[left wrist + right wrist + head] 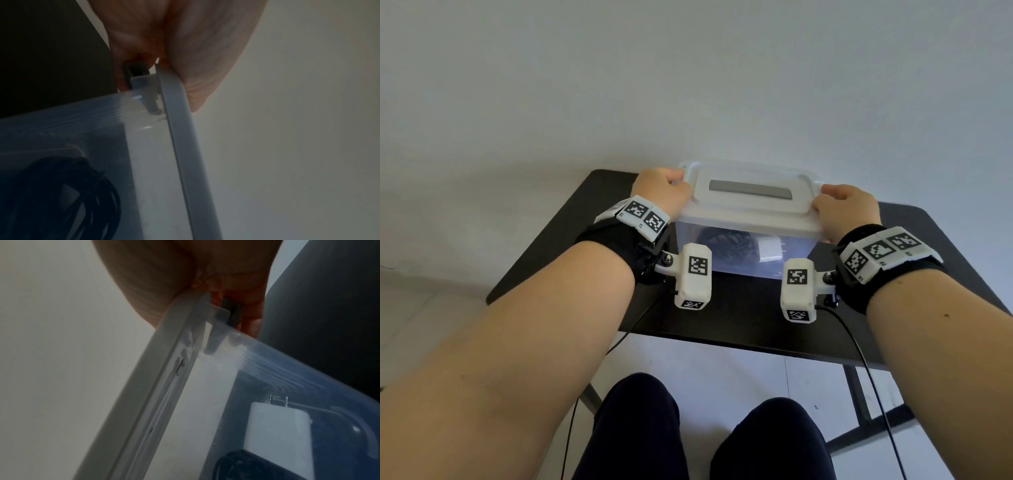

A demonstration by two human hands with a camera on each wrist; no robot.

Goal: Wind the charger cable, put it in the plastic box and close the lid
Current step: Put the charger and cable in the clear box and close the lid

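A clear plastic box [743, 253] stands on the black table [571, 236] with its white lid [748, 202] lying on top. Through the wall I see the coiled black cable [722, 245] [61, 194] and the white charger plug [873, 253] [277, 434] inside. My left hand [664, 192] grips the lid's left end, thumb on top, fingers curled under the side latch [135, 73]. My right hand [842, 209] grips the lid's right end the same way, fingers around the dark latch [232, 311].
The table's near edge [722, 339] runs just behind the wrist cameras. A pale wall rises behind the box. My knees [640, 428] are below the table, and thin black wires hang from both wrists.
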